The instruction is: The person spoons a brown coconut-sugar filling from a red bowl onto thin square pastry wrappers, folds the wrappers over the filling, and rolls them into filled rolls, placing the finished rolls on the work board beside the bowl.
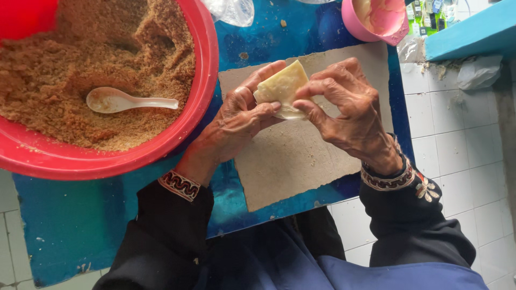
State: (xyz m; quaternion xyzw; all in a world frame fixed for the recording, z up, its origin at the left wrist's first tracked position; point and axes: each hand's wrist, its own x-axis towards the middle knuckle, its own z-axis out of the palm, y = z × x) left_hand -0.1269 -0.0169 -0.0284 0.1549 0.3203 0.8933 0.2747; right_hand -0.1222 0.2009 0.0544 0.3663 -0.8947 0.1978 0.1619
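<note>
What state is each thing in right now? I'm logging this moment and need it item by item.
left hand: cradling the pastry wrapper from below.
right hand: pinching the wrapper's edge with its fingertips.
pastry wrapper: folded, held above the board.
red bowl: filled with brown crumbly filling.
white spoon: lying in the filling.
grey board: flat on the blue table.
pink cup: open, pale paste inside.
</note>
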